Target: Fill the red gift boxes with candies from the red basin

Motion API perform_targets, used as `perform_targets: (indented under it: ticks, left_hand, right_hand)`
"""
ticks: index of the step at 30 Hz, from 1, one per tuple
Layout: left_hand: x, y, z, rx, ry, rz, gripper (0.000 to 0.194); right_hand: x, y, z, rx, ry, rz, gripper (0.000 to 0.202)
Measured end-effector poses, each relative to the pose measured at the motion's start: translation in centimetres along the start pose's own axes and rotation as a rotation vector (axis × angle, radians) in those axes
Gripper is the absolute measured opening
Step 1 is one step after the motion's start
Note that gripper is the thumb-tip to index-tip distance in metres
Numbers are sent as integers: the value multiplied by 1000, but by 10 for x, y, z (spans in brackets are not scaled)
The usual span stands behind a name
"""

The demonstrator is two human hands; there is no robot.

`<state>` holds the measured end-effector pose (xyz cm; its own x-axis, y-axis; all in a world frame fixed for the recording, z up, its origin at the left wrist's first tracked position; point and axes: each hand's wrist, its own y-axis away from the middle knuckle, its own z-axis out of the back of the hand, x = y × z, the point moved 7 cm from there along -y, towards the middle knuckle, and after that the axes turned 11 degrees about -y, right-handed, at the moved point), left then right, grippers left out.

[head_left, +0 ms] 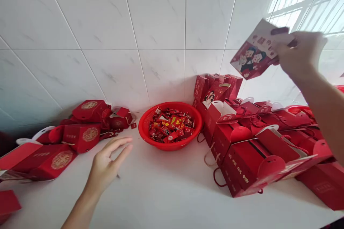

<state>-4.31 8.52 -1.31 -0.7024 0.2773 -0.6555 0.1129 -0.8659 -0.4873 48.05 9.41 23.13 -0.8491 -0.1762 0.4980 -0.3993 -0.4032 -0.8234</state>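
High at the upper right, my right hand [298,50] is closed on a red and white gift box [252,55] printed with a cartoon couple. The box is tilted in the air, in front of the tiled wall, and a little blurred. Lower left, my left hand [109,162] hovers over the white table with its fingers apart and nothing between them. Right of that hand stands a red plastic basket [170,146] holding many small wrapped sweets [172,125].
Red gift boxes [242,168] with cord handles crowd the table's right side, some stacked against the white tiled wall [161,25]. More red boxes [83,136] lie at the left. Another red basket [301,109] shows partly behind the right-hand boxes.
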Motion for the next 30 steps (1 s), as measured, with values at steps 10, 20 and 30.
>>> perform_targets:
  ticks: [10,20,30]
  left_hand:
    - [-13,5,-41,202,15,-70,39]
    - [-9,13,-66,302,1,-68,36]
    - [1,25,-75,386,-45,-34,38]
  right_hand:
    - [-54,43,-76,383,239,-278,14]
    - [-72,56,-115,469,68,-277,25]
    - [-61,87,-124,600,58,-231,38]
